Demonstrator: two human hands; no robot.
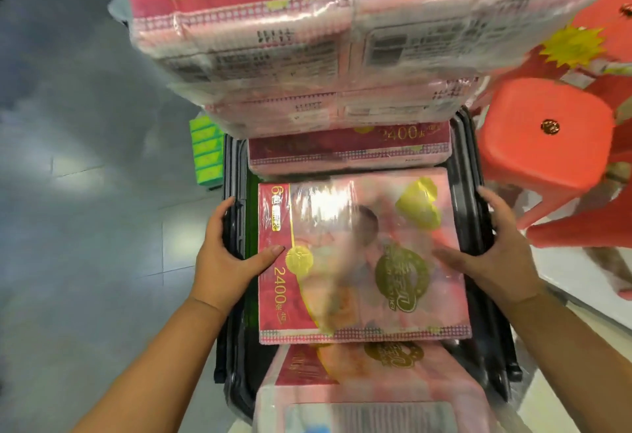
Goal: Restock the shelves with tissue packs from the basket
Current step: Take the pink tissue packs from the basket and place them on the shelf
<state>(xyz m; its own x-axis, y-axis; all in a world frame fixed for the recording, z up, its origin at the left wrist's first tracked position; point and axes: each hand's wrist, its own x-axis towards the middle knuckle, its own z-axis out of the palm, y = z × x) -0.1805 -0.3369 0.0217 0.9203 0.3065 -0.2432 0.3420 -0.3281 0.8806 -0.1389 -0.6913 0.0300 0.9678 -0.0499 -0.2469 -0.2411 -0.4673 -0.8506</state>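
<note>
A black basket sits on the floor below me, filled with pink and red tissue packs. One flat pack lies on top in the middle. My left hand grips the basket's left rim, its thumb resting on the pack's left edge. My right hand grips the right rim, its thumb lying on the pack's right side. A second pack lies behind it in the basket, and another pack sits nearest me. A tall stack of tissue packs looms at the top of the head view.
Red plastic stools stand stacked at the right. A green ribbed item sits left of the basket's far corner. Grey tiled floor spreads to the left. A white surface runs along the lower right.
</note>
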